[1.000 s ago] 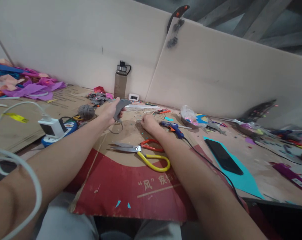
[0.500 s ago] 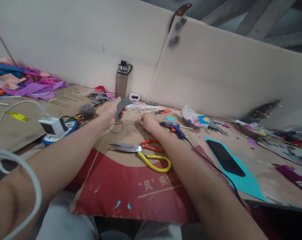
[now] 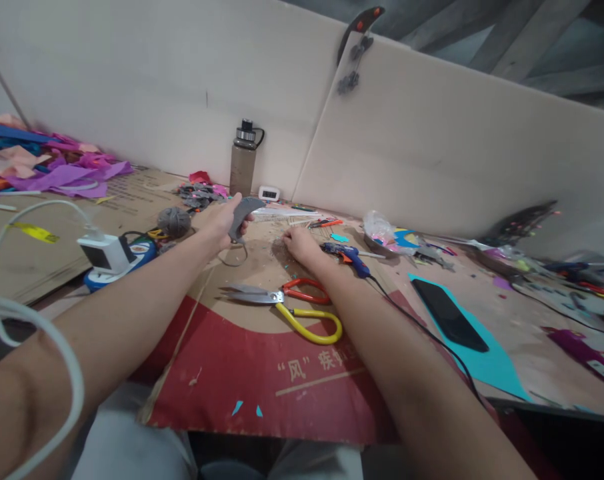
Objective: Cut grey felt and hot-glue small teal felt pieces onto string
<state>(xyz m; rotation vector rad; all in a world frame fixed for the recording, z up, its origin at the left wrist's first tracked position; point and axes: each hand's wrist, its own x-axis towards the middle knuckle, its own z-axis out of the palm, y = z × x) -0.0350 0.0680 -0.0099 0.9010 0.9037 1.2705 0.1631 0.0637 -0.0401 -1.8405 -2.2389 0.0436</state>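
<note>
Head view, only one. Left hand (image 3: pixel 221 221) is closed round a curved grey felt piece (image 3: pixel 243 215), thumb on top, fingers wrapped under; the piece sticks out past the fingers toward 2 o'clock, and its long axis runs about 8-to-2, arched like a crescent. A thin dark thread loop (image 3: pixel 233 257) hangs below it onto the board.

Right hand (image 3: pixel 298 245) lies knuckles-up on the brown cardboard sheet with red printed band (image 3: pixel 242 373), fingertips pressed down among small scraps; can't tell if it pinches anything. From the right hand the felt piece sits at approx 10 o'clock, near but not touching, so the left is the hand on it and the right the free one.

Felt looks matte, mid-grey, soft, edges clean-cut, no trim visible.

At 6 o'clock of both hands: steel scissors with yellow and red handles (image 3: pixel 287 303), blades pointing to 9. At 3 o'clock of the right hand: blue glue gun w/ black cord (image 3: pixel 346 255), just beside.
</note>
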